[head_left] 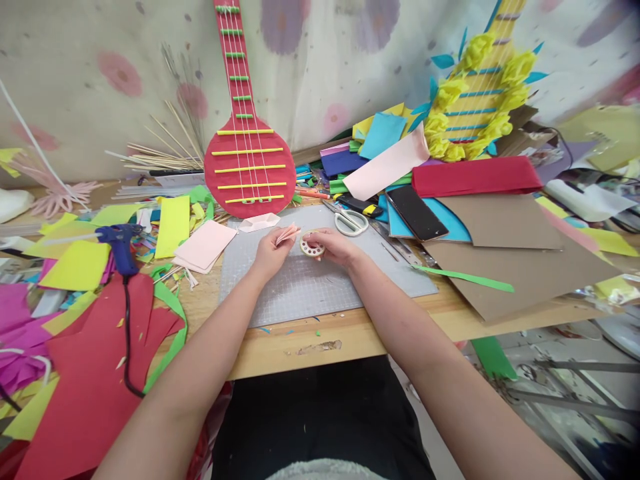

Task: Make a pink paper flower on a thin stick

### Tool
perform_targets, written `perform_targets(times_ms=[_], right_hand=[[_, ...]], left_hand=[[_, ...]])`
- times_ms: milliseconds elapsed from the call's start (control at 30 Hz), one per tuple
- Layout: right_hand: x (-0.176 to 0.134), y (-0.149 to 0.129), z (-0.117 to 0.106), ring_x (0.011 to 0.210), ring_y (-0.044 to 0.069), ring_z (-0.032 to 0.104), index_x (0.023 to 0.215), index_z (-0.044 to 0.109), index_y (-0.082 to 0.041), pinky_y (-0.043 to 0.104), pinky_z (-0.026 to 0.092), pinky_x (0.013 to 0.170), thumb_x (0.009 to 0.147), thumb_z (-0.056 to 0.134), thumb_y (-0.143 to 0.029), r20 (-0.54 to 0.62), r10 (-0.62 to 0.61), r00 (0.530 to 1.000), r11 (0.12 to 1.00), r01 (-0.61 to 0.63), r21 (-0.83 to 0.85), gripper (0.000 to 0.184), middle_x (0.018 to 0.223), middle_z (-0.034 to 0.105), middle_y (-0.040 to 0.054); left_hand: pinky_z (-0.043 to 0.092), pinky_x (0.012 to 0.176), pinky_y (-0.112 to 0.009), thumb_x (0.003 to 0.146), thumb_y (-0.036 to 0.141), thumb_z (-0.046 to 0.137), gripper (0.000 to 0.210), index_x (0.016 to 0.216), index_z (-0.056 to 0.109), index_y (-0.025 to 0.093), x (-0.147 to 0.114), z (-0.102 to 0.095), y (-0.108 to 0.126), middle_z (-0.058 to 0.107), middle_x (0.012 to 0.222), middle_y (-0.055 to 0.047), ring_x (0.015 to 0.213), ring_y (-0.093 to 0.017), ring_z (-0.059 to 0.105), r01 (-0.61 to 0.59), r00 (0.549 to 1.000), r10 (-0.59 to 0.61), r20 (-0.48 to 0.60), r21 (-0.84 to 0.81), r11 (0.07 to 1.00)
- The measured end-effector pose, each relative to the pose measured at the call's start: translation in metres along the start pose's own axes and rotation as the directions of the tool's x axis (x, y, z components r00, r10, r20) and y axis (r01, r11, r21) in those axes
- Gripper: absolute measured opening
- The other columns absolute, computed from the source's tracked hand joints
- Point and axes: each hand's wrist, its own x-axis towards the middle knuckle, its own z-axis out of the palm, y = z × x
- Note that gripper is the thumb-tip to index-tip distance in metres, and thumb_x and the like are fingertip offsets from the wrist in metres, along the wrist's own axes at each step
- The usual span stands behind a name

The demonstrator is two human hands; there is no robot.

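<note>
The left hand [270, 253] pinches a small folded piece of pale pink paper [288, 233] between thumb and fingertips, holding it just above the grey gridded cutting mat [310, 287]. The right hand [334, 245] is closed around a small white round roll of tape [312, 246], which rests on the mat just beside the pink piece, between the two hands. Beyond the roll lies a pair of white-handled scissors [351, 222] on the far part of the mat. A small white folded paper tray [259, 221] sits at the mat's far edge, in front of a red paper guitar with yellow bars [249, 160] leaning on the wall. Left of the mat lies a stack of pale pink sheets [205, 245], and further left a blue glue gun [120, 245] on red paper. To the right a brown cardboard sheet [520, 267] carries a green paper strip [463, 277].
</note>
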Motion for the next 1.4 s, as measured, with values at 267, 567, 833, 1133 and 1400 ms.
perform_targets(times_ms=[267,567,833,1133,1400], right_hand=[[0.002,0.003,-0.001,0.046,0.006,0.042,0.048,0.042,-0.016,0.017,0.038,0.037,0.067,0.064,-0.034,0.002,-0.020,1.000,1.000,0.020,0.012,0.034,0.051,0.045,-0.0031],[-0.001,0.001,0.001,0.042,0.005,0.041,0.047,0.043,-0.016,0.018,0.039,0.035,0.065,0.064,-0.034,0.017,0.020,1.000,1.000,-0.019,-0.019,0.033,0.047,0.041,-0.0044],[-0.004,-0.004,0.005,0.043,0.007,0.041,0.046,0.043,-0.017,0.020,0.042,0.035,0.063,0.064,-0.034,0.049,0.073,0.996,0.997,-0.073,0.000,0.032,0.046,0.038,-0.0047],[-0.007,-0.008,0.008,0.042,0.007,0.039,0.044,0.035,-0.019,0.020,0.042,0.034,0.067,0.059,-0.031,0.191,0.044,0.981,0.995,-0.061,0.084,0.036,0.044,0.034,-0.0050],[-0.004,-0.004,0.008,0.040,0.008,0.039,0.044,0.034,-0.019,0.022,0.044,0.035,0.071,0.057,-0.032,0.208,0.081,0.975,0.991,-0.102,0.090,0.038,0.041,0.033,-0.0051]], left_hand=[[0.043,0.074,-0.029,0.069,0.037,0.062,0.024,0.074,0.069,0.015,0.000,0.000,-0.003,0.063,0.073,-0.003,0.074,-0.015,0.057,0.104,0.993,-0.097,0.071,-0.108,0.989],[0.041,0.066,-0.026,0.067,0.035,0.063,0.020,0.066,0.065,0.015,0.000,-0.002,0.003,0.061,0.069,-0.001,0.066,-0.012,0.052,0.090,0.996,-0.089,0.016,-0.023,0.996],[0.039,0.062,-0.024,0.059,0.037,0.072,0.025,0.065,0.061,0.016,0.001,-0.003,0.008,0.054,0.065,0.002,0.064,-0.010,0.049,0.123,0.991,-0.102,0.092,-0.259,0.958],[0.018,0.044,-0.021,0.059,0.040,0.074,0.033,0.072,0.056,0.016,-0.001,0.000,0.012,0.037,0.051,0.008,0.044,-0.003,0.026,0.309,0.947,-0.233,0.220,-0.427,0.850],[0.016,0.043,-0.022,0.058,0.046,0.074,0.038,0.066,0.052,0.015,-0.001,0.000,0.007,0.036,0.054,0.006,0.046,-0.003,0.026,0.336,0.937,-0.256,0.236,-0.418,0.844]])
